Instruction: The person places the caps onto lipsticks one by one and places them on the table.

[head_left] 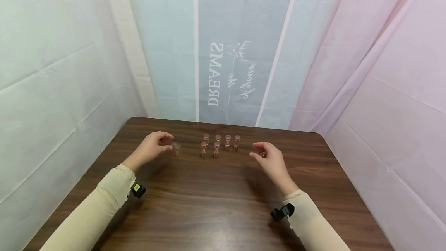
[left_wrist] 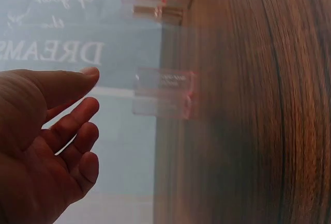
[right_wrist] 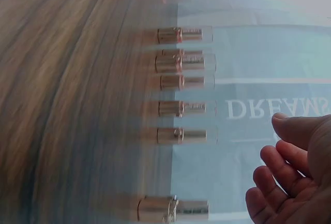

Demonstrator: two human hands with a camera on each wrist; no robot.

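Observation:
Several gold lipstick tubes (head_left: pixel 216 151) with clear caps stand upright in a cluster at the middle of the table. To their left are two clear, pinkish cap-like pieces (left_wrist: pixel 164 80), side by side. My left hand (head_left: pixel 152 147) hovers beside these pieces; the left wrist view shows its fingers apart from them, holding nothing. My right hand (head_left: pixel 272 159) is at the right of the cluster, near a gold tube (right_wrist: pixel 173 210) that it partly hides in the head view. In the right wrist view, a gap separates the thumb and fingers, with nothing between them.
The dark wood table (head_left: pixel 209 204) has rounded far corners. Behind it hangs a blue-grey cloth (head_left: pixel 240 11) with mirrored lettering, and pale cloth walls (head_left: pixel 62 69) flank both sides. Black wrist cameras (head_left: pixel 139 189) are strapped over the cream sleeves.

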